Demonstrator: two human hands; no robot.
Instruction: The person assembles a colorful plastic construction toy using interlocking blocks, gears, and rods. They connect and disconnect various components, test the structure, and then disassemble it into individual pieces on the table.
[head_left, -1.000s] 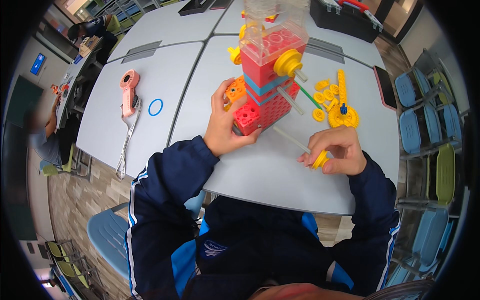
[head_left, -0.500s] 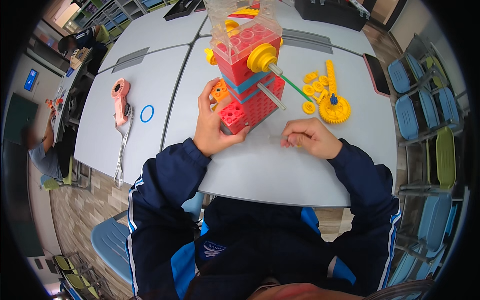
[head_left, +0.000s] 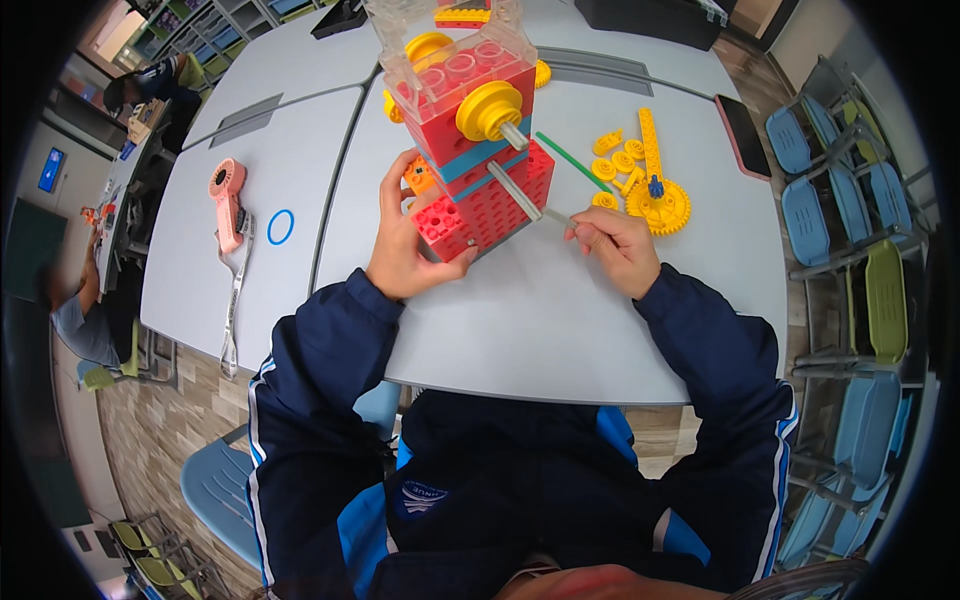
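Observation:
A tall building-block model stands in front of me, with red bricks (head_left: pixel 500 212), blue layers (head_left: pixel 468 160) and a clear plastic top (head_left: pixel 455 50). My left hand (head_left: pixel 400 250) is closed around the lower left of its red base, thumb in front. A yellow pulley wheel (head_left: pixel 489 111) sits on a grey axle in the model's side, and a second grey axle (head_left: pixel 516 191) juts out below it. My right hand (head_left: pixel 618 250) pinches a thin greyish rod (head_left: pixel 558 216), whose far end points at the model's lower right side; whether it touches cannot be seen.
Right of the model lie a green rod (head_left: pixel 575 162), small yellow wheels (head_left: pixel 623 162) and a yellow gear (head_left: pixel 660 208) with a beam. A phone (head_left: pixel 742 137) rests at the right edge. Leftward are a pink handheld fan (head_left: pixel 229 205) and a blue ring (head_left: pixel 281 227).
My right hand has moved away from me, toward the model, and the rod in it shows more clearly. The model, still in my left hand, has shifted slightly left.

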